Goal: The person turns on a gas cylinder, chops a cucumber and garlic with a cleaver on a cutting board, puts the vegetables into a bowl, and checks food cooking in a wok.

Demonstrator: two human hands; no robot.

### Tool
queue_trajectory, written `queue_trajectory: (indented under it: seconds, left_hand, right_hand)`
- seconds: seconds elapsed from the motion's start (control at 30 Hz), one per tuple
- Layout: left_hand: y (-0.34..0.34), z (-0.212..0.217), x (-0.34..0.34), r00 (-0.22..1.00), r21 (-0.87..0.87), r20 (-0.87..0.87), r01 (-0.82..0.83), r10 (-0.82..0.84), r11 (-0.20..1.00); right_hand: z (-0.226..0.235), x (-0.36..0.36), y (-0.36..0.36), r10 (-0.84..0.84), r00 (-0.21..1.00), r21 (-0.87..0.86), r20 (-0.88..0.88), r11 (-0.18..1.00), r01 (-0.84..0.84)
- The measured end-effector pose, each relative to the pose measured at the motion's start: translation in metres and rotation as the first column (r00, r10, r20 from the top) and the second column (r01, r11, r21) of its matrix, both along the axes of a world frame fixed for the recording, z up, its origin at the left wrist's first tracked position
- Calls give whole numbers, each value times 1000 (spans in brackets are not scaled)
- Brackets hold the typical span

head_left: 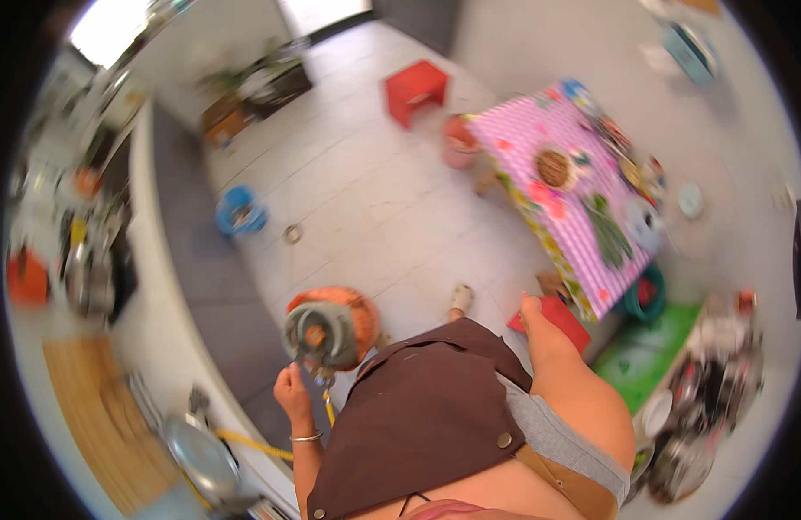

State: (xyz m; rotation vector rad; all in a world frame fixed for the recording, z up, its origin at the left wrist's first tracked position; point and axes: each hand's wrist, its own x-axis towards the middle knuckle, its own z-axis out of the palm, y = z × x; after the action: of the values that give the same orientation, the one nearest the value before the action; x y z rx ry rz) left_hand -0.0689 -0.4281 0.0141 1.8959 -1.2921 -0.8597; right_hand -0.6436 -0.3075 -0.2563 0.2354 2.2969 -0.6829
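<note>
My left hand, with a bangle at the wrist, hangs beside the gas cylinder, its fingers curled in; nothing shows in them. The cylinder is orange with a grey collar, and a yellow hose runs from its valve toward the counter. My right arm reaches forward on the other side. The right hand is small and blurred near the table's close corner, above a red stool, and its fingers cannot be made out. A dark brown apron covers my front.
A table with a pink checked cloth bears a bowl of brown food and green vegetables. A blue bucket stands by the counter. Further off are a red stool and a pink bin. Pots crowd the right.
</note>
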Motion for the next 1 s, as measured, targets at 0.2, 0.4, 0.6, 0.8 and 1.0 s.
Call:
queue_trajectory:
  seconds: [0.2,0.4,0.6,0.8,1.0]
  left_hand:
    - [-88,-13,-174,883,-83,8,468,-469,880]
    - [-139,-13,-324,668,52,79,738,-740,673]
    - [-209,-21,-404,668,134,49,732,-743,667]
    - [-310,-72,-511,531,94,-27,845,-847,527]
    - [-361,-47,-635,400,200,-96,905,-911,376]
  right_hand:
    - [-11,-80,66,15,1000,40,-23,999,-14]
    - [14,-126,18,391,908,-230,-152,879,-417]
    - [83,-164,-20,435,894,-558,105,770,-309]
    - [125,-147,2,611,737,-576,289,726,-376]
    - [102,-261,55,504,860,18,84,862,-507]
